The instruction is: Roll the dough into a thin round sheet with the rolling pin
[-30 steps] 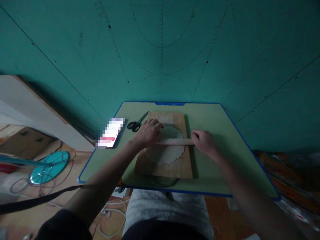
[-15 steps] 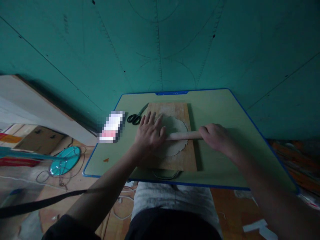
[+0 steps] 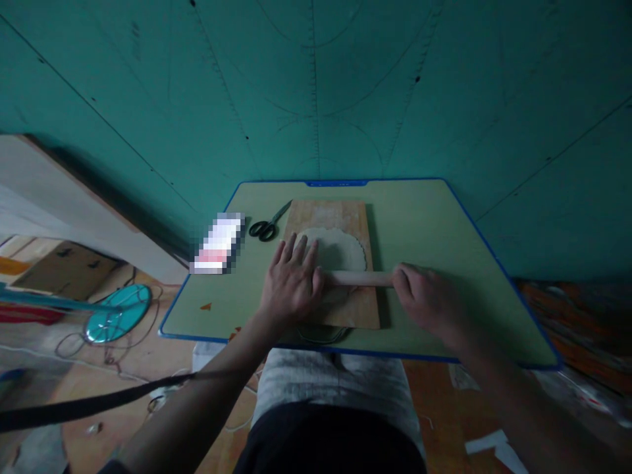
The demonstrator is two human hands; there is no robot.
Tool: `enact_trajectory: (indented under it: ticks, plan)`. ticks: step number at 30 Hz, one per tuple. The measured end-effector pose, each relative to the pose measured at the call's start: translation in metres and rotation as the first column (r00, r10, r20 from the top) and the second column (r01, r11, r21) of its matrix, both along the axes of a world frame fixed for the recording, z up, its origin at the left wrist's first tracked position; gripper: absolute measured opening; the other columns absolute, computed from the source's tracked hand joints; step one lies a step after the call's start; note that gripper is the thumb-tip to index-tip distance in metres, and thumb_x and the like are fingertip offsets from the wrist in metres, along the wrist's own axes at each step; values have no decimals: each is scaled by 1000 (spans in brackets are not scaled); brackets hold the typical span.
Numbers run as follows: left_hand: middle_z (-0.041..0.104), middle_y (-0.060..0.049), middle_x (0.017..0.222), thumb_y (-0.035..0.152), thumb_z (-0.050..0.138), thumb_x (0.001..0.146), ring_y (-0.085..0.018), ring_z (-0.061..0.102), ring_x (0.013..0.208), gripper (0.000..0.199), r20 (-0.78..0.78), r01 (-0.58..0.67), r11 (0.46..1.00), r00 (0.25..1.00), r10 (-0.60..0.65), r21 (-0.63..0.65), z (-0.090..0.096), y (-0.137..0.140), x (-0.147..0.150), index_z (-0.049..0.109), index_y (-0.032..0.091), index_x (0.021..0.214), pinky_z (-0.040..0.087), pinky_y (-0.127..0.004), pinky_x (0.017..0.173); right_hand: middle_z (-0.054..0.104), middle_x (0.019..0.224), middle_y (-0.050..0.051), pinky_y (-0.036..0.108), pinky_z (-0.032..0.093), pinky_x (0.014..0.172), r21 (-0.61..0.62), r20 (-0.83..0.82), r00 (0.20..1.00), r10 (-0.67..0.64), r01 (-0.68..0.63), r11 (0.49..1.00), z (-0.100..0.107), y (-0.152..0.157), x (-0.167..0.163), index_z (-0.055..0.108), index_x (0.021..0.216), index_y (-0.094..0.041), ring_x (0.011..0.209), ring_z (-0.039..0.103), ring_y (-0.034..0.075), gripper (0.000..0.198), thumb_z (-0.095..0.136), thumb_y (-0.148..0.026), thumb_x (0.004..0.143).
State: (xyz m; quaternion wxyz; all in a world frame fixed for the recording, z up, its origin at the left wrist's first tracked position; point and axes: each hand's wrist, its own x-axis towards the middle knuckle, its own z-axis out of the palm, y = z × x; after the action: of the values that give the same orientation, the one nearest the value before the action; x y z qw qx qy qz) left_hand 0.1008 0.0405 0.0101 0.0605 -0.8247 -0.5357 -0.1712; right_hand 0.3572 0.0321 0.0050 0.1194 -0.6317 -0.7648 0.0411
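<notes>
Over the left end of a pale rolling pin point(image 3: 358, 279) lies my left hand point(image 3: 292, 284), palm down with its fingers stretched out. My right hand point(image 3: 425, 295) is wrapped round the pin's other end, past the board's right edge. Beneath the pin, a flat round sheet of dough point(image 3: 340, 245) rests on a wooden board point(image 3: 366, 311). Its left and near parts are hidden by my left hand and the pin. Black-handled scissors point(image 3: 265, 229) lie just left of the board, their blades pointing away from me.
The board rests on a light green folding table point(image 3: 429, 217) with a blue rim. A pixelated, phone-like object point(image 3: 220, 243) lies at its left edge. Behind stands a green wall point(image 3: 345, 85). On the floor are a turquoise round base point(image 3: 118, 313), cables and a cardboard box point(image 3: 66, 270).
Both hands and the rolling pin have come nearer to me, down the dough. More of the dough's far part shows now. The camera view has shifted slightly.
</notes>
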Motion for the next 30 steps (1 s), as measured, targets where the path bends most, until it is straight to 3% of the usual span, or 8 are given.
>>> enact_trajectory:
  ticks: [4, 9, 13, 18, 25, 30]
  plan:
    - [44, -22, 151, 32, 39, 98, -37, 29, 147, 53, 1, 21, 1000, 1000, -21, 7, -4, -23, -1, 44, 4, 142, 29, -53, 118, 70, 73, 7, 32, 24, 55, 4, 20, 1000, 3, -3, 1000, -2, -12, 1, 58, 74, -22, 60, 60, 19, 32, 34, -27, 94]
    - [46, -23, 150, 37, 36, 100, -38, 32, 146, 56, -35, 9, 1000, 999, -9, 12, -5, -32, -1, 43, 2, 143, 31, -55, 117, 73, 77, 9, 31, 29, 56, -146, 147, 989, -22, 44, 988, 8, -6, -3, 68, 80, -20, 66, 66, 21, 38, 34, -25, 96]
    - [50, -23, 146, 40, 32, 102, -36, 37, 144, 55, -66, 6, 1000, 998, -8, -29, -3, -4, -1, 50, 3, 138, 34, -51, 117, 75, 94, 15, 30, 36, 62, -226, 293, 955, 48, 20, 974, 23, 21, -12, 74, 95, -18, 85, 69, 25, 34, 40, -19, 93]
    - [56, -18, 142, 33, 33, 103, -33, 37, 144, 43, -53, 59, 996, 997, -63, -71, -9, 34, -3, 51, 11, 136, 35, -57, 115, 73, 110, 16, 30, 42, 70, -337, 219, 975, -42, 116, 934, 35, 68, -17, 75, 104, -18, 97, 68, 26, 39, 37, -28, 97]
    - [53, -19, 143, 26, 38, 101, -37, 37, 143, 29, -155, 327, 937, 926, -344, -125, -8, 73, -11, 62, 14, 111, 30, -63, 115, 73, 111, 19, 30, 44, 69, -393, 144, 984, -104, 153, 907, 39, 113, -16, 74, 104, -15, 98, 69, 27, 45, 38, -40, 95]
    - [53, -18, 145, 29, 30, 103, -34, 35, 145, 38, -118, 265, 958, 953, -278, -112, -14, 81, -8, 55, 14, 127, 29, -62, 116, 75, 90, 16, 32, 47, 72, -459, 114, 984, -137, 175, 871, 43, 134, -29, 75, 98, -16, 85, 71, 26, 46, 38, -43, 96]
